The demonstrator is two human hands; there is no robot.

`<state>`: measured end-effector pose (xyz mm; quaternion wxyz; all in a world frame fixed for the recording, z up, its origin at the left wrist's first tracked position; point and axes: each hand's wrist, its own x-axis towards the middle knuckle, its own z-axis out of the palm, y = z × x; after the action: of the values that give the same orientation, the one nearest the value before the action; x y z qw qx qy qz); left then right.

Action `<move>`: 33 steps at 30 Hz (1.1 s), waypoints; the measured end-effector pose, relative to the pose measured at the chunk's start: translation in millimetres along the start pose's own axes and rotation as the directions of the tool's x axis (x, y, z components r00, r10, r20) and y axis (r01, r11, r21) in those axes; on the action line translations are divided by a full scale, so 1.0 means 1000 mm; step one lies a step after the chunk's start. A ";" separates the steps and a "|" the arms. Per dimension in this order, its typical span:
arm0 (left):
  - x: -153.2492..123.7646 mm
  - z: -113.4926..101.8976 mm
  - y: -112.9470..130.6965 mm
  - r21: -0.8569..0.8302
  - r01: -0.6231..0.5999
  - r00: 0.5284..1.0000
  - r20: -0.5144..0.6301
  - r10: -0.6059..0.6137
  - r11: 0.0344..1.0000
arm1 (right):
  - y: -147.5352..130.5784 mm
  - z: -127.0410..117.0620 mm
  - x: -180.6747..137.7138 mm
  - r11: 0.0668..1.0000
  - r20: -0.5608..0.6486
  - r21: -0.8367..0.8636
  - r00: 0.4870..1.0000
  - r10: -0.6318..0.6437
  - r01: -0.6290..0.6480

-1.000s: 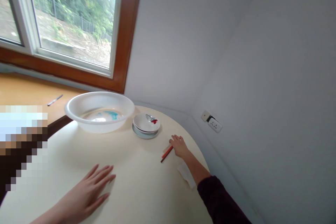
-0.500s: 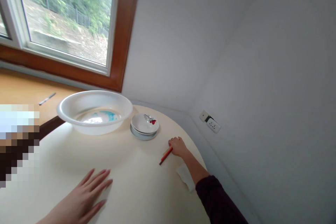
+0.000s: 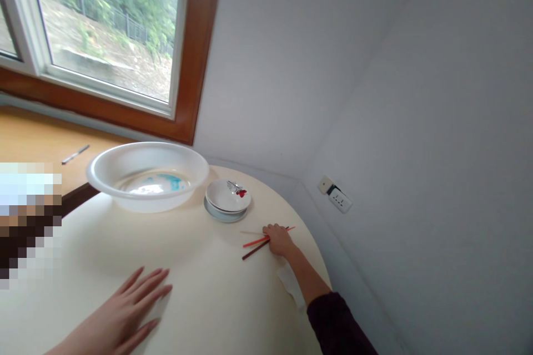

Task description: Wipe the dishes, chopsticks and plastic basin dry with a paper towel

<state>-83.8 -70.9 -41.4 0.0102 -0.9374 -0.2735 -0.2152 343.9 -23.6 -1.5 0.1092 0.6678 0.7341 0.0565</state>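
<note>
My right hand [image 3: 278, 239] is closed over several chopsticks [image 3: 253, 244] near the table's right edge. One is red, one dark brown and one pale; they fan out to the left of the hand, and thin ends show past its far side. Palm down, my left hand [image 3: 133, 305] rests at the front left with its fingers spread and holds nothing. Beyond the chopsticks stands a small stack of dishes [image 3: 220, 195], the top one white with a red and black motif. Under my right wrist lies a crumpled white tissue [image 3: 290, 288], partly covered by the forearm.
A large translucent basin [image 3: 145, 202] stands at the back of the round cream table [image 3: 200, 288]. Behind it, a wooden surface [image 3: 33, 127] below the window holds a thin pen-like object [image 3: 75, 154]. Walls border the right side, with a power socket [image 3: 340, 199].
The chopsticks have spread from a tight bundle into a fan, with ends now showing on both sides of my right hand. That hand has shifted slightly nearer. My left hand stays flat.
</note>
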 end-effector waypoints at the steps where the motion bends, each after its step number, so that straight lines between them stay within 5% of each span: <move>1: 0.001 -0.002 0.001 -0.005 0.007 1.000 0.004 -0.007 1.000 | 0.000 0.001 0.000 1.000 -0.002 0.007 1.000 -0.001 0.001; 14: 0.007 -0.019 0.011 0.033 0.030 0.994 0.101 -0.033 0.999 | -0.002 0.011 -0.005 0.998 -0.089 0.015 0.995 -0.053 0.054; 22: 0.005 -0.002 0.025 -0.081 0.187 0.971 -0.136 -0.197 0.979 | -0.008 0.005 -0.013 0.985 -0.089 -0.059 0.982 -0.165 0.160; 28: 0.011 0.000 0.026 -0.178 0.316 0.893 -0.275 -0.356 0.932 | -0.057 -0.028 -0.015 0.937 -0.091 -0.095 0.934 -0.345 0.337; 33: 0.068 -0.012 0.055 -0.305 0.461 0.867 -0.046 -0.497 0.833 | -0.109 -0.061 -0.022 0.885 -0.110 -0.116 0.880 -0.462 0.450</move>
<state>-8.3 -85.1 2.7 -0.1618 -0.8153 -0.4648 -0.3050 225.3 -52.3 34.8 0.0987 0.4654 0.8732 0.1058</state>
